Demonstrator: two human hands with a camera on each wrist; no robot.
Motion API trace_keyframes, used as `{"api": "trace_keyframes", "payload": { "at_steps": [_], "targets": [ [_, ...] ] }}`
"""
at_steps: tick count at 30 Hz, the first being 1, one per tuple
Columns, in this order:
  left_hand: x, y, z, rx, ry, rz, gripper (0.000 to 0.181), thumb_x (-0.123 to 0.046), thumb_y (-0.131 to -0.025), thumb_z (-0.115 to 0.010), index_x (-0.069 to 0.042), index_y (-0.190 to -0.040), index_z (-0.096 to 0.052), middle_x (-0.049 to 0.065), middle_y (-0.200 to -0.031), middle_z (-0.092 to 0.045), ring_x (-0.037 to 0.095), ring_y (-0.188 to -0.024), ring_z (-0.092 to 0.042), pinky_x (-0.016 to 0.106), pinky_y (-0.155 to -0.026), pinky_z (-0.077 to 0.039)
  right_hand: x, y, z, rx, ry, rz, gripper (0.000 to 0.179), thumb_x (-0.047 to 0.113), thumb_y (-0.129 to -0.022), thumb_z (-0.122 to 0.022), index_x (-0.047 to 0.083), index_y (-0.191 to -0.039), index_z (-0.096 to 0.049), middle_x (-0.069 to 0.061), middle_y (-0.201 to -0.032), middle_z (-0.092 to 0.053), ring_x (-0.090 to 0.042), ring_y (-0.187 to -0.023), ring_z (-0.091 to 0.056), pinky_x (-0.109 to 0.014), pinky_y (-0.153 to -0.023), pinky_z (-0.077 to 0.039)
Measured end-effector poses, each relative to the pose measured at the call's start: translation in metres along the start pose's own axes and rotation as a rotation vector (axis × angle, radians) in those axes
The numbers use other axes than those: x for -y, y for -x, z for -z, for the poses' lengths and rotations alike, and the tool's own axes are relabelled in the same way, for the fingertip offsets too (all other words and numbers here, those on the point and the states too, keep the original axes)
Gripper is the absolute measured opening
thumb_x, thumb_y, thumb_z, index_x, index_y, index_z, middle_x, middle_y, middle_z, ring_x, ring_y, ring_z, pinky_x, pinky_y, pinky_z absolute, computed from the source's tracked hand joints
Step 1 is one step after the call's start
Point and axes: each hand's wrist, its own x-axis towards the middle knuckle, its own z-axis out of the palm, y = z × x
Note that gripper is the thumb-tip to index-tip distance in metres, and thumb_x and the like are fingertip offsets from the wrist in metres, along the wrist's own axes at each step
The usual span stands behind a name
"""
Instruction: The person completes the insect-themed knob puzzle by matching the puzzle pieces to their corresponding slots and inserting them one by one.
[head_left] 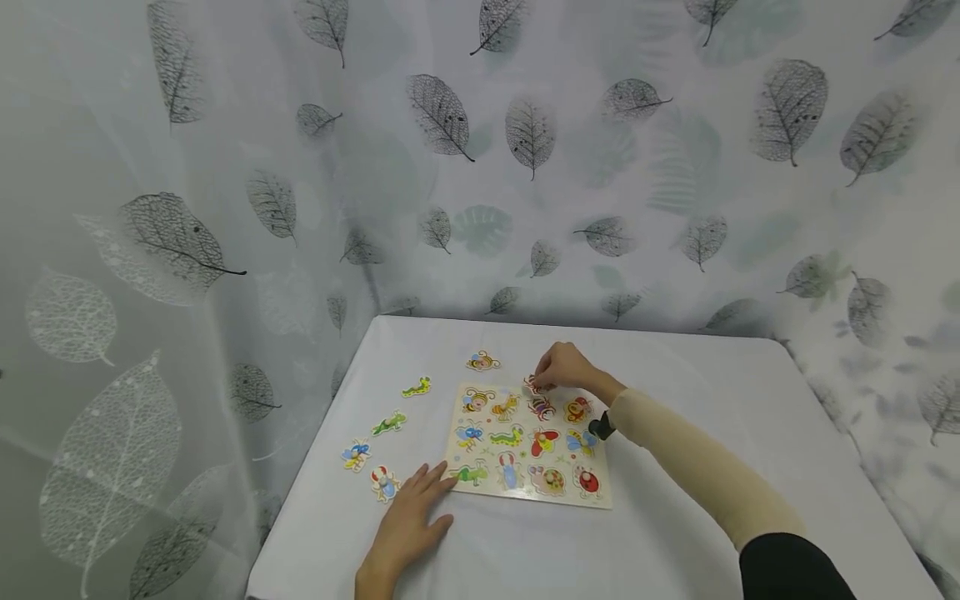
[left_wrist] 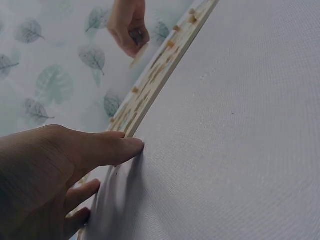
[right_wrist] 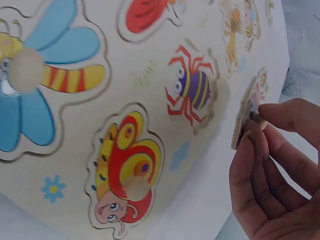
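Note:
My right hand [head_left: 566, 367] pinches a wooden puzzle piece [right_wrist: 244, 112] by its knob, tilted just above the far edge of the pegboard puzzle [head_left: 483, 450]. Red legs show on the piece in the head view; its printed face is mostly turned away in the right wrist view. Near it, a knobless printed spider [right_wrist: 195, 90] lies in its outline on the board. The butterfly piece [right_wrist: 127, 175] and dragonfly piece [right_wrist: 75, 75] sit in the board with knobs up. My left hand [head_left: 411, 517] rests at the board's near left corner, fingers extended and touching it.
Loose pieces lie left of and behind the board: a bee [head_left: 482, 360], a caterpillar [head_left: 416, 387], a green insect [head_left: 389, 423], a blue-winged insect [head_left: 356, 455] and a red-and-blue beetle [head_left: 383, 482]. A leaf-patterned curtain [head_left: 525, 208] surrounds the white table [head_left: 690, 392].

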Motion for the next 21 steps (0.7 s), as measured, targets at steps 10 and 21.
{"api": "trace_keyframes", "payload": {
  "at_steps": [10,21],
  "targets": [
    [0.003,-0.001,-0.002,-0.002,-0.004,-0.004,0.055,-0.024,-0.086,-0.081,-0.023,-0.139,-0.066,0.001,-0.161,-0.048,0.038,-0.152,-0.037,0.065,-0.121,-0.031,0.008,0.026,-0.016,0.034,0.125,0.032,0.014,0.024,-0.085,-0.087,0.019,-0.075,-0.079,0.009,-0.067,-0.069,-0.011,-0.061,-0.063,-0.025,-0.055,-0.053],
    [0.004,-0.002,-0.003,-0.006,-0.012,-0.005,0.055,-0.025,-0.086,-0.081,-0.024,-0.139,-0.066,0.0,-0.161,-0.048,0.038,-0.152,-0.037,0.065,-0.121,-0.031,-0.004,0.024,-0.027,0.035,0.154,0.025,0.015,0.026,-0.084,-0.088,0.019,-0.074,-0.079,0.009,-0.068,-0.069,-0.01,-0.06,-0.063,-0.025,-0.054,-0.053]
  ]
}}
